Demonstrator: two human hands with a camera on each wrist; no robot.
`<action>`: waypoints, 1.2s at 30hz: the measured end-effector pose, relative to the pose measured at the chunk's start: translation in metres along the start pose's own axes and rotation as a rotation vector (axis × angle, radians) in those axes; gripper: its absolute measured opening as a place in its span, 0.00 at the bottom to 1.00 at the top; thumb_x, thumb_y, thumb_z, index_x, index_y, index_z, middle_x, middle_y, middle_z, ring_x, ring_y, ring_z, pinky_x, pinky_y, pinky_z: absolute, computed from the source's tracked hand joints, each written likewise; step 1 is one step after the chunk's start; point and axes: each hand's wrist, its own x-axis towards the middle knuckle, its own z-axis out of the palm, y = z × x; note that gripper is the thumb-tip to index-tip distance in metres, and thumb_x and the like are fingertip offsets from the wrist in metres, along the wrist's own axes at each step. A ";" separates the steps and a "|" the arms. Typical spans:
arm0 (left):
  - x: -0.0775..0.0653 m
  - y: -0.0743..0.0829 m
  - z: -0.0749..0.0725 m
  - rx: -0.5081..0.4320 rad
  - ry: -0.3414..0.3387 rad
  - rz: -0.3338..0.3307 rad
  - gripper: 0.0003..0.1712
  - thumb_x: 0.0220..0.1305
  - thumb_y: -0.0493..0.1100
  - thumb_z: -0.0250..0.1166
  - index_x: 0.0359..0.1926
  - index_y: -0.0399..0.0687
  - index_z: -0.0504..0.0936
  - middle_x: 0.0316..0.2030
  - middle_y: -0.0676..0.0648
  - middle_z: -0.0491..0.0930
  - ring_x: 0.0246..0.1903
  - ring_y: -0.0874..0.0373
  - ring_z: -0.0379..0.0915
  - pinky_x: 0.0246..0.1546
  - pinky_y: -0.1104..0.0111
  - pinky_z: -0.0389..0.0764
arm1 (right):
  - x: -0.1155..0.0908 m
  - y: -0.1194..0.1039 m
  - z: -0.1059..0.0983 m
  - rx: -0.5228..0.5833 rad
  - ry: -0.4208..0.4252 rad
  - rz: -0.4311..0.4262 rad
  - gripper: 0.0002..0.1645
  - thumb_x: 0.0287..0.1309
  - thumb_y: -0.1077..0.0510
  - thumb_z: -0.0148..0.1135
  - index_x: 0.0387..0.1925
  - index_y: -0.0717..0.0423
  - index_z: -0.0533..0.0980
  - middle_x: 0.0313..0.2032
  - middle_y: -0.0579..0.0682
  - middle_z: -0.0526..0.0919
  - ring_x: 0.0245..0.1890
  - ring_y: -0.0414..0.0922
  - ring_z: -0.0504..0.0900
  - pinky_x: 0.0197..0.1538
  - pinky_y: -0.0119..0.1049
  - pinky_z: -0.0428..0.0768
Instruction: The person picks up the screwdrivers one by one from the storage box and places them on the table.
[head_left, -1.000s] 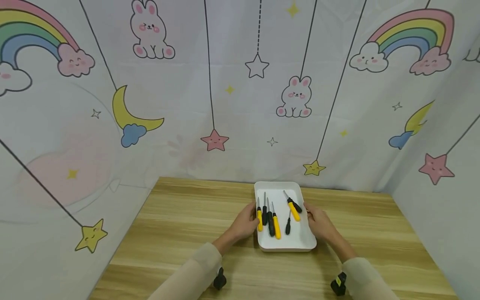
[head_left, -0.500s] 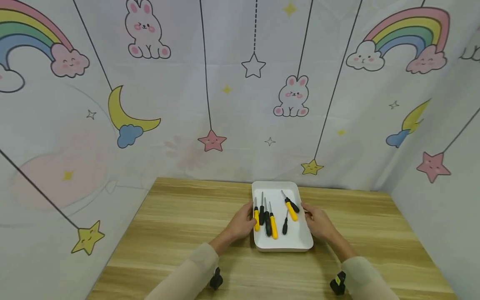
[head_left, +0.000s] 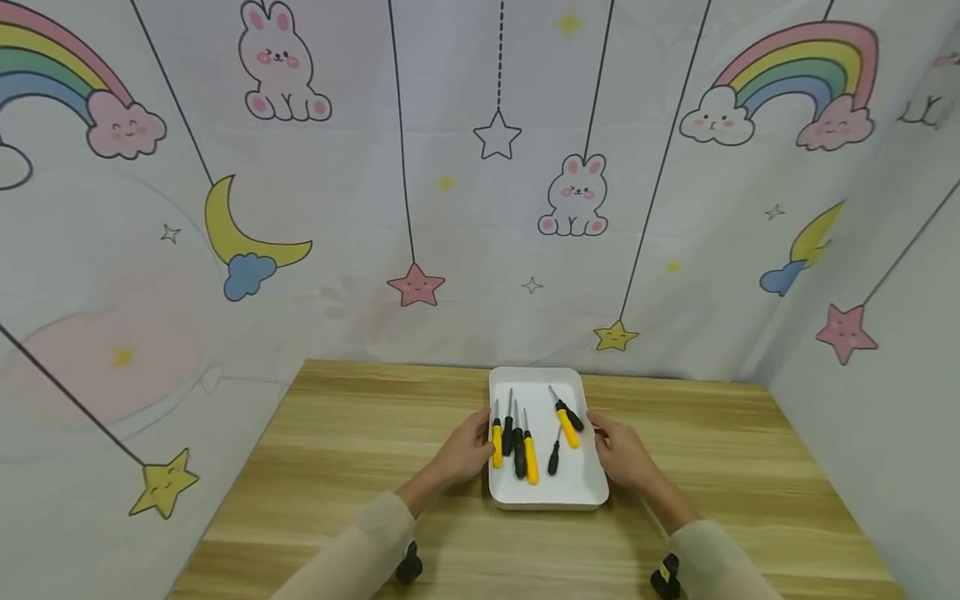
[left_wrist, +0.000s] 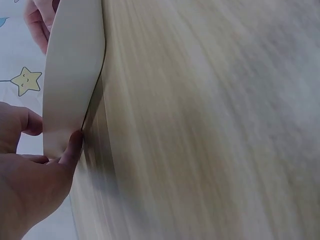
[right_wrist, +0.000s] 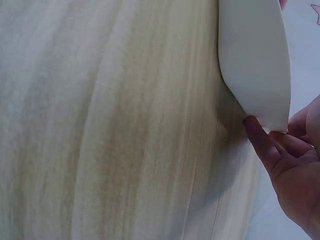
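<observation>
A white rectangular tray [head_left: 525,496] is near the back of the wooden table. Several screwdrivers lie in it: a row of yellow-handled [head_left: 531,460] and black-handled ones [head_left: 519,454] on the left, a small black one [head_left: 553,458] near the middle, and a yellow one [head_left: 567,427] across a black one at the right. My left hand [head_left: 462,450] grips the tray's left side. On the opposite side, my right hand [head_left: 624,452] holds it too. Both wrist views show fingertips at the tray's lower edge and the thumb side at its rim.
The wood-grain table [head_left: 360,467] extends around the tray. Behind it hangs a white curtain [head_left: 360,208] printed with rabbits, stars and rainbows, close to the tray's far end. Light curtain also closes in the left and right sides.
The tray has shifted slightly left along the table, with both hands still holding its sides. The head view has turned slightly. The screwdrivers keep their arrangement.
</observation>
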 end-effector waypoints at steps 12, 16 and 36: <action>-0.014 -0.010 -0.015 -0.004 -0.034 0.016 0.38 0.71 0.29 0.56 0.79 0.26 0.57 0.77 0.27 0.60 0.75 0.34 0.60 0.75 0.47 0.63 | -0.005 -0.008 0.010 -0.008 -0.024 -0.078 0.28 0.71 0.72 0.55 0.70 0.73 0.72 0.61 0.69 0.82 0.55 0.58 0.86 0.53 0.50 0.87; -0.020 -0.010 -0.019 -0.013 -0.049 0.029 0.37 0.72 0.29 0.55 0.78 0.24 0.56 0.76 0.25 0.59 0.75 0.33 0.60 0.74 0.46 0.64 | -0.008 -0.010 0.012 0.007 -0.032 -0.068 0.28 0.71 0.72 0.56 0.71 0.72 0.72 0.62 0.68 0.82 0.56 0.59 0.86 0.55 0.52 0.86; -0.033 -0.020 -0.025 0.003 -0.060 0.026 0.36 0.76 0.31 0.55 0.80 0.29 0.55 0.79 0.29 0.57 0.76 0.34 0.59 0.75 0.47 0.63 | -0.015 -0.018 0.019 0.042 0.000 -0.103 0.27 0.70 0.72 0.59 0.69 0.70 0.74 0.60 0.66 0.84 0.57 0.59 0.86 0.62 0.57 0.81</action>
